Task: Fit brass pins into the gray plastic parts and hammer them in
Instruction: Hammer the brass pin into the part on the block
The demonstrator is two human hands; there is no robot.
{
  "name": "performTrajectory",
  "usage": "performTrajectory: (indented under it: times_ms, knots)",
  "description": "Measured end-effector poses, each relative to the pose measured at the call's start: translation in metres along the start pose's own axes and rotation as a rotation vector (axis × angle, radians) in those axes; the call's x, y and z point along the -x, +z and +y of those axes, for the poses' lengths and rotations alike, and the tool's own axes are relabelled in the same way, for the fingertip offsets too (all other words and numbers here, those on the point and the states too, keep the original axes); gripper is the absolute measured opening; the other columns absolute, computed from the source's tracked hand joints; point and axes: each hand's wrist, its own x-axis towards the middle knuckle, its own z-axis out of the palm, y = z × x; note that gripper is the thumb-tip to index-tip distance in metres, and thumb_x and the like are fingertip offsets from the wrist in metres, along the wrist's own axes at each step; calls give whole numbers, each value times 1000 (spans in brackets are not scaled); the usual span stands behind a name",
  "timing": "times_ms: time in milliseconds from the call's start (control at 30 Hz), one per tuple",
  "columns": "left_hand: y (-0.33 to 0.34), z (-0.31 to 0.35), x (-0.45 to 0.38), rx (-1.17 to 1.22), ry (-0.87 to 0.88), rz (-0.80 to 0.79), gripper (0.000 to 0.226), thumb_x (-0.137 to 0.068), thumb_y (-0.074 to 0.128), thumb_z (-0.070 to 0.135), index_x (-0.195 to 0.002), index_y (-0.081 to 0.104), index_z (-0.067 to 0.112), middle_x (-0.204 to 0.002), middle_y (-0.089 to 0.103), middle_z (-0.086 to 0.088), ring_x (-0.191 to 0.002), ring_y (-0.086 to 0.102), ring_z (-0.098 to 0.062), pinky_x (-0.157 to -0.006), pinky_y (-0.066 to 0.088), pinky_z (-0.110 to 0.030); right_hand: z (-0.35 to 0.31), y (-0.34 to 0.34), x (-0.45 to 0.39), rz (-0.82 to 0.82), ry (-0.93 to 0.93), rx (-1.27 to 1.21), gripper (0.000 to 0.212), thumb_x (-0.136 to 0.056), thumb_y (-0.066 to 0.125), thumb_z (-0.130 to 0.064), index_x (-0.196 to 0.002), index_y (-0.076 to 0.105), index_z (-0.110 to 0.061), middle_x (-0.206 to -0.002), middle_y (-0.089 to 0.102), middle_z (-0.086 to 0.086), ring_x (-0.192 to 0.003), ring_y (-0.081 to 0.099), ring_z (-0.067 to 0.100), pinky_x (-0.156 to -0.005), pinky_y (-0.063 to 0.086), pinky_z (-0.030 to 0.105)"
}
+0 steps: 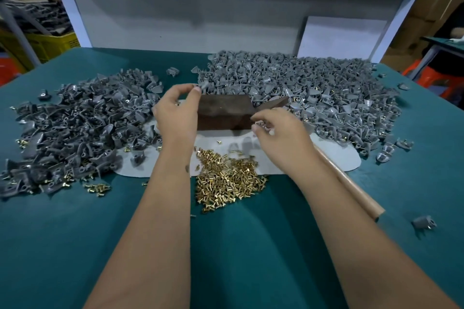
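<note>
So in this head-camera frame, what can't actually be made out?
- Left hand: whatever its fingertips pinch is blurred and tiny.
- Right hand: curled fingers hide what it holds.
- Wooden handle: upper end hidden behind the right forearm.
- Brown block: both ends covered by the hands.

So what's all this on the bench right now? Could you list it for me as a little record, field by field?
surface: green table
left pile: gray plastic parts
right pile: gray plastic parts, larger heap
near middle: loose brass pins
centre: dark brown block on a pale mat
left hand: pinches something small over the block; blurred
right hand: fingers curled round small pieces
tool: wooden handle under the right forearm
</note>
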Motion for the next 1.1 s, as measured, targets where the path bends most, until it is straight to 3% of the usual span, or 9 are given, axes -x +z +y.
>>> performTrajectory:
  times_ms: [100, 167, 267, 467, 633, 700, 867, 967, 1100]
  knots:
    - [-5, 2, 0, 91, 11, 40, 15, -92, 64, 20, -84, 69, 31, -93, 70, 9, -92, 64, -7, -89, 51, -28, -21, -4, 34, -113, -239, 16, 44, -94, 44, -45, -131, 57, -24, -131, 55, -4, -122, 44, 12, -105, 36, 38]
    - [-8, 3, 0, 146, 8, 68, 17, -92, 64, 17, -81, 68, 30, -84, 68, 12, -75, 60, 0, -73, 47, -19, -33, -1, 57, -302, -424, 109, 64, -92, 32, -58, -149, 32, -30, -156, 29, -1, -141, 23, 13, -116, 15, 34]
    - [-15, 7, -1, 277, 23, 128, 17, -92, 64, 11, -82, 69, 24, -74, 65, 15, -66, 58, 8, -66, 45, -10, -38, 11, 78, -487, -629, 262, 70, -94, 27, -63, -154, 7, -32, -162, -1, -3, -148, -5, 12, -119, -6, 32]
    - [-22, 10, -4, 378, 0, 193, 9, -93, 62, 9, -96, 71, 8, -78, 64, 6, -64, 53, 1, -64, 45, -9, -45, 31, 33, -504, -680, 320, 48, -104, 31, -36, -151, 28, -26, -160, 21, 1, -147, 12, 14, -120, 5, 34]
    - [-22, 12, -2, 405, 4, 203, 9, -92, 62, 7, -95, 70, 5, -80, 64, 3, -65, 55, 1, -64, 45, -10, -53, 34, 6, -250, -387, 121, 45, -104, 32, -33, -146, 40, -19, -153, 37, 2, -143, 26, 13, -115, 16, 26]
    - [-24, 12, -3, 424, 9, 216, 8, -92, 61, 7, -94, 69, 7, -80, 63, -1, -58, 49, -2, -56, 42, -13, -56, 27, 20, -184, -476, 149, 47, -103, 37, -36, -146, 40, -18, -153, 37, 2, -143, 27, 13, -116, 12, 25]
    - [-36, 11, -9, 469, 18, 213, 14, -93, 60, 8, -102, 69, 2, -93, 67, -7, -81, 60, -7, -74, 47, -17, -57, 32, 73, -541, -716, 313, 71, -97, 29, -54, -155, 5, -21, -162, -2, 2, -148, -9, 11, -119, -10, 31]
    - [-36, 11, -11, 466, -19, 201, 12, -93, 60, 10, -99, 70, 8, -97, 69, -6, -87, 61, -7, -77, 46, -22, -57, 41, 58, -569, -719, 366, 60, -102, 23, -47, -155, 6, -23, -162, 2, -1, -148, -8, 10, -119, -10, 34]
    - [-30, 10, -9, 426, -25, 176, 11, -93, 61, 10, -100, 69, 7, -95, 67, -6, -81, 57, -7, -66, 42, -16, -61, 59, 13, -488, -612, 365, 51, -104, 24, -39, -153, 22, -23, -161, 15, -4, -147, 8, 10, -120, 2, 35]
